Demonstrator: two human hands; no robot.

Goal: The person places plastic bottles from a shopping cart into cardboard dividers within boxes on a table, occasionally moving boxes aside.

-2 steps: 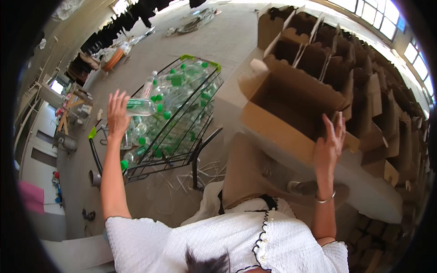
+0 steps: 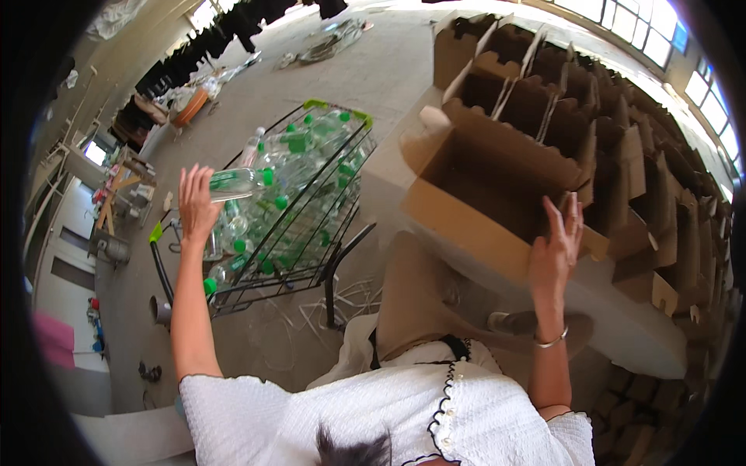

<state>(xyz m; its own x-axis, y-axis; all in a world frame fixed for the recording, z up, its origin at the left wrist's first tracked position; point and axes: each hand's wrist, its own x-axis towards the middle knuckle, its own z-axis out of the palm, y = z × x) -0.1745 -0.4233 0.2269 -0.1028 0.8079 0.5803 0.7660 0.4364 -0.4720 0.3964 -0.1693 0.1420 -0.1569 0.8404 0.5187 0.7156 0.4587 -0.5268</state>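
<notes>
In my left hand (image 2: 200,203) is a clear plastic bottle (image 2: 237,183) with a green cap and green label. My fingers wrap round its base end, and its cap points right. It hangs over a black wire cart (image 2: 250,289) with green corners, filled with several similar clear bottles (image 2: 299,175). On the right, my right hand (image 2: 556,245) rests at the near right corner of an open cardboard box (image 2: 458,215). Its fingers are stretched out and apart over the box's edge. The inside of this box shows bare brown cardboard.
Behind and right of the box stand rows of open cardboard boxes (image 2: 622,159) on a pale surface (image 2: 388,175). White strapping strips (image 2: 342,299) lie on the floor beside the cart. An orange tub (image 2: 190,107) stands farther back, and black garments (image 2: 194,50) hang at the far left.
The bottle in my left hand has tilted slightly, its cap a little higher. The whole view has shifted a little, and my right hand stays at the box corner.
</notes>
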